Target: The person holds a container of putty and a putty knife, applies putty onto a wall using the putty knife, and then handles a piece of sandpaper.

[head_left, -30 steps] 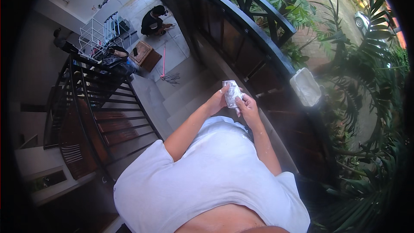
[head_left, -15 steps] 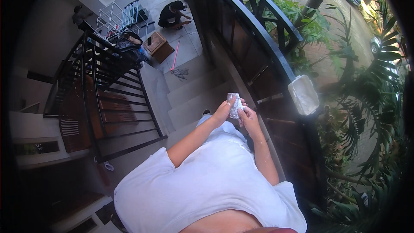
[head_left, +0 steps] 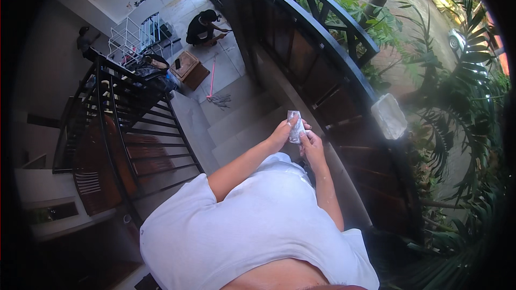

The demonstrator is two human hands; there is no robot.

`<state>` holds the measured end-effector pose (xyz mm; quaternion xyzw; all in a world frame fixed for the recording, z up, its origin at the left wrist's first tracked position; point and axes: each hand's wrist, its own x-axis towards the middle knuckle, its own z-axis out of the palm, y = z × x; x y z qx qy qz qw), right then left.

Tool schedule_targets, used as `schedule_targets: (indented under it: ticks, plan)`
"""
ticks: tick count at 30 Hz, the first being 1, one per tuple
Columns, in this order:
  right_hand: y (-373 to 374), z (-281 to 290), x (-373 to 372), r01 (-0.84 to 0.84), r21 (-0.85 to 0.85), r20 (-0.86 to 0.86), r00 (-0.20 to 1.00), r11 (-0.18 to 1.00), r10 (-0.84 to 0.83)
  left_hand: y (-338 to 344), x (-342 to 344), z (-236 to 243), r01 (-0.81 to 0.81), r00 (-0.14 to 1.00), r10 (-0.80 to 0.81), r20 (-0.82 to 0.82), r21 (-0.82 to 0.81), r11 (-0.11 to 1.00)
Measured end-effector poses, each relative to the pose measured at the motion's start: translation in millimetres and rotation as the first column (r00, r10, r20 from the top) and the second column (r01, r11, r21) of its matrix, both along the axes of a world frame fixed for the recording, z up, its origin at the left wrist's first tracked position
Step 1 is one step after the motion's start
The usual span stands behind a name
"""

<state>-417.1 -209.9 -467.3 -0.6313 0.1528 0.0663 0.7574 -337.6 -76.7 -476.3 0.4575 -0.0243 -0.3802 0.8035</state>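
A small flat, rectangular whitish-grey piece point(head_left: 295, 125) is held up in front of my body, its surface smeared with white. My left hand point(head_left: 279, 134) grips its left side, thumb resting on the face. Closed on its lower right edge is my right hand point(head_left: 312, 146), with its thumb on the front. The fingers behind the piece are mostly hidden. White specks dot my right forearm. To the right, a white rectangular tub point(head_left: 389, 117) sits at the top of the dark wooden railing point(head_left: 322, 59).
Grey steps point(head_left: 244, 121) lie beyond my hands. A mop with a pink handle point(head_left: 213, 78), a wooden box point(head_left: 188, 70) and a white rack point(head_left: 129, 40) are farther off. One person crouches there; another stands far left. Black bars point(head_left: 153, 134) stand left, plants point(head_left: 430, 86) right.
My view has shifted slightly, so the railing and tub sit farther right and the floor things farther left. Both hands keep hold of the flat piece in almost the same place.
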Motion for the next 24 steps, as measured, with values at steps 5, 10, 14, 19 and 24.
schedule_targets:
  ticks: [5,10,14,19,24]
  plan:
    - [31.9,-7.4,8.4,0.020,0.005,0.003,1.000,1.000,-0.020,23.6,20.5,-13.6,0.011,1.000,-0.012,-0.018,-0.036,0.999]
    - [55.5,-16.0,12.3,0.107,0.039,-0.002,0.994,0.994,-0.107,44.8,42.5,-17.0,0.061,0.997,-0.059,-0.047,0.042,0.997]
    - [65.8,-17.9,19.8,0.143,0.028,0.014,0.990,0.989,-0.144,59.5,54.5,-16.2,0.034,0.999,-0.034,-0.040,-0.003,0.999]
    - [74.2,-16.1,26.0,0.175,0.019,0.018,0.984,0.984,-0.175,74.5,62.8,-15.6,0.036,0.999,-0.036,-0.024,0.001,0.999]
    - [89.1,-10.7,27.3,0.162,0.029,0.017,0.987,0.986,-0.162,84.4,63.5,-24.4,0.043,0.998,-0.043,-0.036,0.016,0.999]
